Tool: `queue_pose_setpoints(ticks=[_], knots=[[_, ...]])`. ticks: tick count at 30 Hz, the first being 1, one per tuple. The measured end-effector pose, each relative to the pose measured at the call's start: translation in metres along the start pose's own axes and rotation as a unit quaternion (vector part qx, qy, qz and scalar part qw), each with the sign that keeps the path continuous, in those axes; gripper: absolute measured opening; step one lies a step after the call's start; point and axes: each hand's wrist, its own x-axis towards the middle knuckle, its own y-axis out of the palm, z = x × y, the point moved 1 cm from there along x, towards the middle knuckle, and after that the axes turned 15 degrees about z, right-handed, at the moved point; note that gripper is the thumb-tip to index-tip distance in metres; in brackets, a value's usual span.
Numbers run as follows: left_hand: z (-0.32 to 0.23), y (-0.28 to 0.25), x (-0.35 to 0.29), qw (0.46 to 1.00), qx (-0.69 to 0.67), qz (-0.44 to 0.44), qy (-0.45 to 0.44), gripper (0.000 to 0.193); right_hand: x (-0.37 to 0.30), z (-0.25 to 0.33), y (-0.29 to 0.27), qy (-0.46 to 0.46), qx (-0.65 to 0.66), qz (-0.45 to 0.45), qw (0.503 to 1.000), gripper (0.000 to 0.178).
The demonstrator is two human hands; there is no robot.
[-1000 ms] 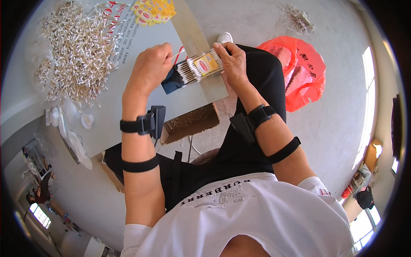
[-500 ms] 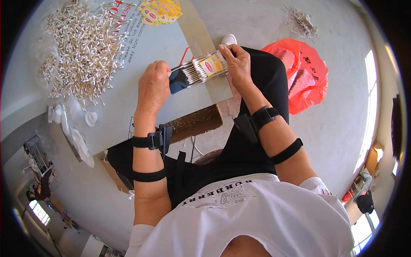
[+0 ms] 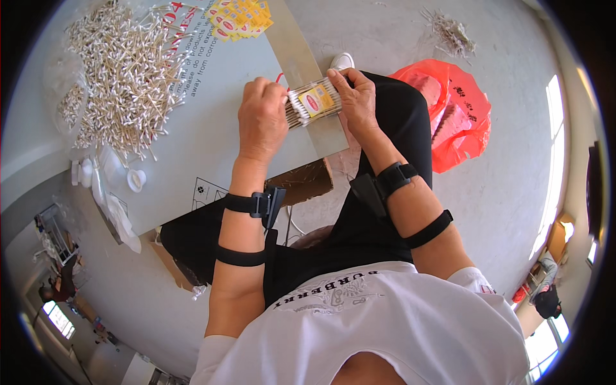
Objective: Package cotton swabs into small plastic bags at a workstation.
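Blk txt on shirt (image 3: 385,321) & red bag (image 3: 467,96), red/blk on tabletop (image 3: 192,151), red logo (image 3: 313,103) on yel. label (image 3: 326,95)

From here I can't see the fingertips of the left hand (image 3: 264,119); its curled fingers block them, along with the left end of the cotton swab pack (image 3: 300,109) in the upper middle of the frame. The right hand (image 3: 356,99) covers the pack's other end, its lower fingers lost to me underneath. The print on the yellow label (image 3: 317,101) is too small to read. At upper left, the top edge crops the loose swab pile (image 3: 128,77), the yellow cards (image 3: 242,19) and the table (image 3: 205,144). The tabletop and left forearm hide part of the cardboard box (image 3: 311,183). I can't make out the small heap (image 3: 451,32) at upper right, and the figure (image 3: 62,285) at lower left is tiny and blurred.
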Motion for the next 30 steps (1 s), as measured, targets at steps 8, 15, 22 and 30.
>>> queue_pose_setpoints(ticks=[8,15,22,30], knots=[[-0.021,0.018,-0.049,0.945,-0.235,-0.216,-0.071,0.039,0.000,0.000,-0.009,0.018,0.000,0.013,1.000,0.026],[-0.014,0.023,-0.062,0.990,-0.028,-0.110,-0.079,0.039,-0.001,0.004,-0.002,0.021,-0.016,0.011,1.000,0.027],[-0.024,0.031,-0.036,0.890,-0.373,-0.255,-0.060,0.048,-0.003,0.003,-0.002,0.014,0.002,0.011,1.000,0.027],[-0.052,0.037,-0.007,0.808,-0.539,-0.232,-0.047,0.063,-0.001,-0.001,-0.002,0.005,-0.033,0.008,0.999,0.024]])
